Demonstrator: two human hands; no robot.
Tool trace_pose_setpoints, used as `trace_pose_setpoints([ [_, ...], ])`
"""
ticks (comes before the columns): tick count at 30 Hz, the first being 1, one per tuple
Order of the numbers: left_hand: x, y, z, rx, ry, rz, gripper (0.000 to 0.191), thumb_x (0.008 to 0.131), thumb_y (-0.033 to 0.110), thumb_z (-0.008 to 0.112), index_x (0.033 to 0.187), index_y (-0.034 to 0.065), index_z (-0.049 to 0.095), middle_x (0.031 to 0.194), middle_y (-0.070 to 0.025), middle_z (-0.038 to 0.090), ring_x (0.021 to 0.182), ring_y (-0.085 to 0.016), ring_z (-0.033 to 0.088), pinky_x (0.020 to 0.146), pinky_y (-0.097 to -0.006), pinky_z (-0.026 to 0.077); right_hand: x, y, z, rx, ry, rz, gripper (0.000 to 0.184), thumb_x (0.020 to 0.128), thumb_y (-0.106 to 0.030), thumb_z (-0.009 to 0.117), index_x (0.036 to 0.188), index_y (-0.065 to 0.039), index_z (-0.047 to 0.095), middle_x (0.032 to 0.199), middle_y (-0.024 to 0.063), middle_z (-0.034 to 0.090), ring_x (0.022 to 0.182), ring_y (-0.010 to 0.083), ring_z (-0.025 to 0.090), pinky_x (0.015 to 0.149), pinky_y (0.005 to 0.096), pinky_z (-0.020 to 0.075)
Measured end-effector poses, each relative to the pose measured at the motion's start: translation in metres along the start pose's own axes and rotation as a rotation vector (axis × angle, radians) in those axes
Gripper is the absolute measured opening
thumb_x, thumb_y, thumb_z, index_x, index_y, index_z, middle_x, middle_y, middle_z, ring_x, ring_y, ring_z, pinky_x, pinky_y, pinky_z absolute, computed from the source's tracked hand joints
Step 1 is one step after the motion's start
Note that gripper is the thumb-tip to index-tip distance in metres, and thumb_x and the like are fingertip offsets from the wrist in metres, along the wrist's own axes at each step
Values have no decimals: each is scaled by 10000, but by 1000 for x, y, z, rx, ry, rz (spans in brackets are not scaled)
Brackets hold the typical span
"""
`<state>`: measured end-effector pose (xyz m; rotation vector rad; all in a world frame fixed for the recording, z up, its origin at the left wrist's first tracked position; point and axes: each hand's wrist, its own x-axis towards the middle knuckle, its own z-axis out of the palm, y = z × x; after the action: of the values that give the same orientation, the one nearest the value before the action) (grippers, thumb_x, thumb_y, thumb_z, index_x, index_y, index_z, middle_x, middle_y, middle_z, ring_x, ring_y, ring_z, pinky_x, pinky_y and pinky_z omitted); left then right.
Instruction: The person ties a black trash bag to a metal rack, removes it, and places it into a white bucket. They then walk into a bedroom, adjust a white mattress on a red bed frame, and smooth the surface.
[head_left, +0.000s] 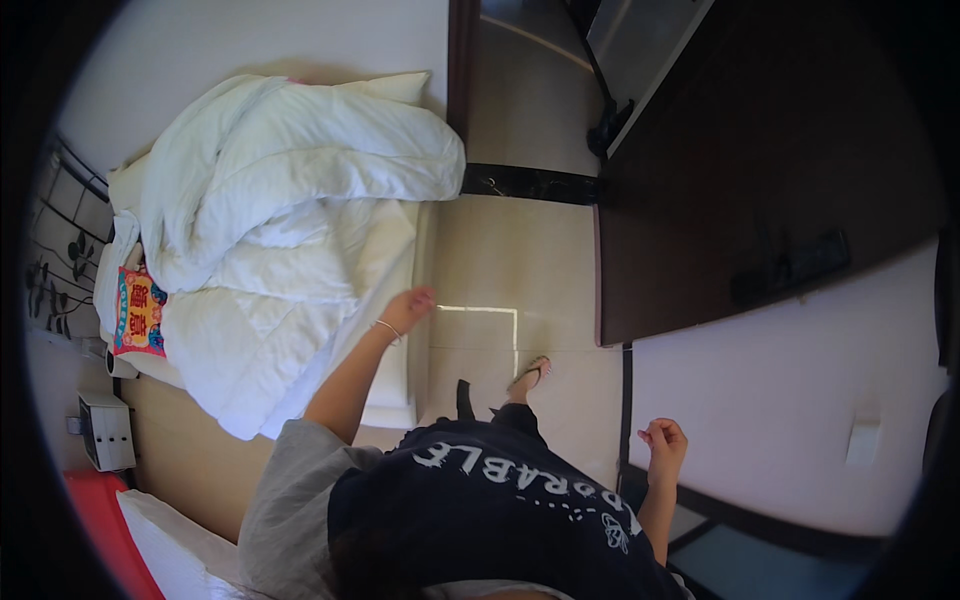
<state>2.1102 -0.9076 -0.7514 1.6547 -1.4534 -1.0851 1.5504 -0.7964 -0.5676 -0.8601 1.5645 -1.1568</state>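
Observation:
My left hand (409, 308), with a thin bracelet at the wrist, is raised near the long edge of a bed; no object shows in it, and its fingers are partly curled. A rumpled white duvet (277, 172) covers much of the bed, with a pale pillow (394, 86) behind it. At the bed's far left side lies a red, yellow and blue printed cushion (140, 311). My right hand (665, 442) is held out to the right, its fingers curled, near a pale wall (750, 405). Whether it holds anything small cannot be told.
A dark door (735, 150) with a black handle lock (791, 264) stands open at the right. A black stone threshold (529, 184) crosses the doorway. My sandalled foot is on the tiled floor (480, 262). A small white cabinet (111, 431) is at the left, a wall switch (863, 442) at the right.

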Motion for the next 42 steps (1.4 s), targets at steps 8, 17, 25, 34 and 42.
trace_pose_setpoints([
  [8,-25,-78,42,-120,68,-1079,261,881,310,582,960,77,668,836,-99,659,723,-205,618,601,-409,495,340,-92,77,45,-322,-100,51,905,-30,588,862,-5,602,767,29,564,661,89,528,773,321,546],
  [17,67,-66,110,-305,-19,-1549,235,877,227,604,1016,40,635,863,-81,650,760,-189,594,644,-384,481,670,-208,287,47,-514,-168,38,910,-18,599,885,-13,626,762,13,579,674,73,546,763,276,540],
  [25,591,-19,8,19,143,-704,401,921,397,561,1019,18,646,907,-84,674,831,-212,618,758,-387,495,895,-268,371,190,-344,-86,41,902,-17,597,907,-11,637,774,19,595,684,73,565,785,286,561],
  [34,1118,140,9,-14,160,-51,372,915,378,619,1137,81,639,960,-105,697,864,-203,667,775,-306,512,1149,-222,418,193,-158,62,79,903,-76,629,899,3,631,769,27,589,679,92,589,816,325,572],
  [42,1333,147,161,48,-379,-312,352,888,274,662,1179,85,605,954,-138,701,864,-211,689,744,-324,542,1491,-127,502,-48,71,332,77,847,-64,636,836,12,633,741,68,625,617,136,607,656,278,577],
])
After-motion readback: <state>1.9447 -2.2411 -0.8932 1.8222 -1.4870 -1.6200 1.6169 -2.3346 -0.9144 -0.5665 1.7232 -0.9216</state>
